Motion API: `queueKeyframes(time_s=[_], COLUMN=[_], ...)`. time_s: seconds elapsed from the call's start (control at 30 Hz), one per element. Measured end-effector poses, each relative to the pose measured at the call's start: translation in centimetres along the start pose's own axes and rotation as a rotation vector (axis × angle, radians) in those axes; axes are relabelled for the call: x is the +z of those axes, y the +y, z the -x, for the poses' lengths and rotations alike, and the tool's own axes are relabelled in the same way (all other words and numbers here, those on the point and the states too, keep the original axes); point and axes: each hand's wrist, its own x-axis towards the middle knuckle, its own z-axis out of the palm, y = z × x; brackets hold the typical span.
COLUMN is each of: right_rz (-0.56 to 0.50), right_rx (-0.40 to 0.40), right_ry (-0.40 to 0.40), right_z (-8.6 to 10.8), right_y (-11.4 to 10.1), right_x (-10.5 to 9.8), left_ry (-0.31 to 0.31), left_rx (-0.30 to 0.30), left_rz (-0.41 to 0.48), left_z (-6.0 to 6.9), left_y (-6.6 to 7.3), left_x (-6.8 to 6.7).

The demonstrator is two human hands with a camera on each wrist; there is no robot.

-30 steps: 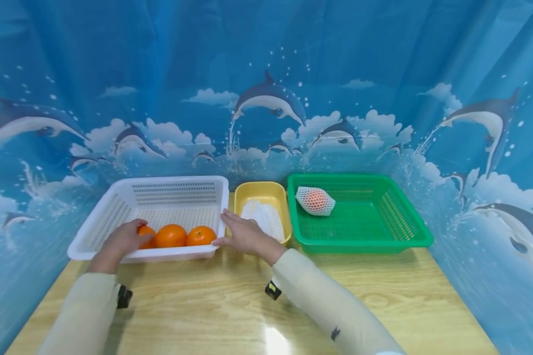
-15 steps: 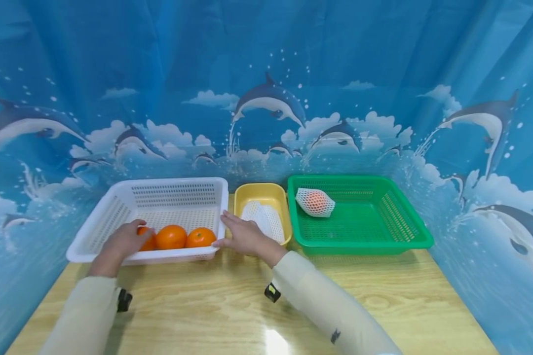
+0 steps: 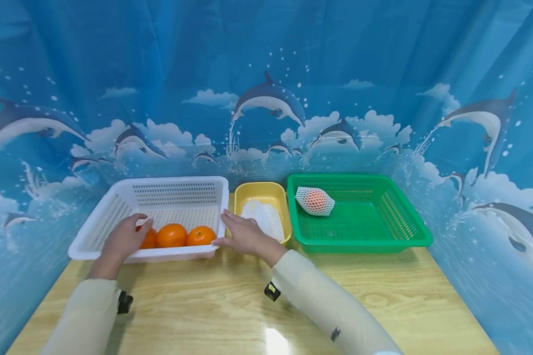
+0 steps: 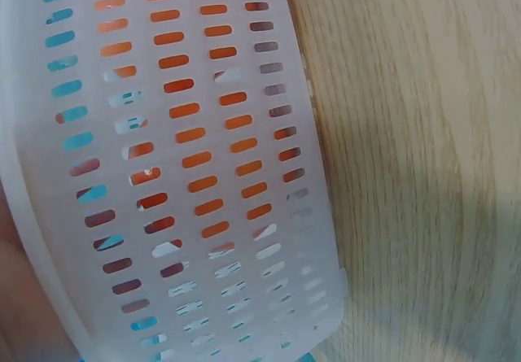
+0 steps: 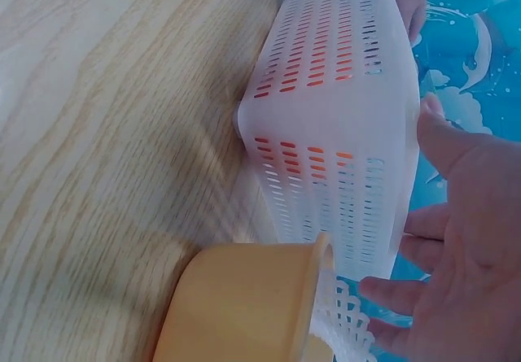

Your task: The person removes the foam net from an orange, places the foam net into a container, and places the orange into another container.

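In the head view, oranges lie in a row along the near wall of the white basket point(image 3: 222, 197): one at the left point(image 3: 150, 238), a middle orange point(image 3: 171, 235) and a right orange point(image 3: 200, 235). My left hand point(image 3: 123, 240) is over the near rim beside the left orange, its thumb raised and apart from the fingers; whether it touches the fruit is hard to see. My right hand point(image 3: 246, 235) rests with straight fingers against the basket's right rim. The right wrist view shows its thumb point(image 5: 440, 134) and fingers spread along that rim.
A yellow bin point(image 3: 266, 189) holding white foam nets point(image 3: 263, 217) stands between the baskets. A green basket point(image 3: 368, 222) at the right contains an orange-coloured round fruit in a foam net point(image 3: 315, 201). A dolphin-print curtain point(image 3: 266, 59) rises behind the wooden table point(image 3: 204, 305).
My left hand has lifted slightly, and its thumb has come up off the left orange. The right hand stays at the rim.
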Motion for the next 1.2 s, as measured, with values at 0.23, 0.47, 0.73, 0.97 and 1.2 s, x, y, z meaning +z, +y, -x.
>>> queueKeyframes(time_s=[0.23, 0.47, 0.73, 0.97, 1.2], right_rz=[0.022, 0.085, 0.100, 0.108, 0.167], right_rx=[-0.020, -0.050, -0.039, -0.034, 0.001], right_ry=[0.028, 0.053, 0.086, 0.120, 0.183], right_z=[0.2, 1.3, 2.7, 4.5, 6.2], right_y=[0.1, 0.4, 1.2, 1.9, 2.6], right_x=[0.0, 0.2, -1.0, -2.4, -3.1], left_ry=[0.134, 0.312, 0.322, 0.241, 0.213], left_rx=[0.033, 0.086, 0.085, 0.142, 0.222], left_rz=[0.036, 0.039, 0.031, 0.116, 0.156], left_z=[0.7, 2.5, 4.4, 5.1, 5.1], left_y=[0.3, 1.7, 4.7, 8.9, 12.6], left_x=[0.0, 0.5, 1.1, 2.2, 3.7])
